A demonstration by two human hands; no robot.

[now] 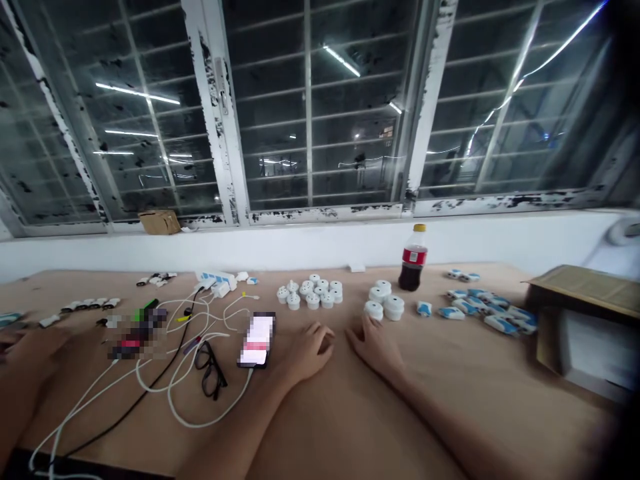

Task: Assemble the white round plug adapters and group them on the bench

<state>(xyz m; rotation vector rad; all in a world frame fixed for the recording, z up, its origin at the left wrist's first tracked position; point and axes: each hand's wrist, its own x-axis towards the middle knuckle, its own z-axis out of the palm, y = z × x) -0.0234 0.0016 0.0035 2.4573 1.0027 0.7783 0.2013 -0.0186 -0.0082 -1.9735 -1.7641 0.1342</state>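
My left hand rests on the brown table, fingers loosely curled, holding nothing. It lies just right of a phone with a lit screen. My right hand lies flat with fingers apart, its fingertips close to a small stack of white round parts. A cluster of several white round plug-like parts sits behind my left hand.
A cola bottle stands behind the stack. Blue-and-white packets lie at the right beside an open cardboard box. White cables, black glasses and a power strip lie at the left. Another person's arm rests at far left.
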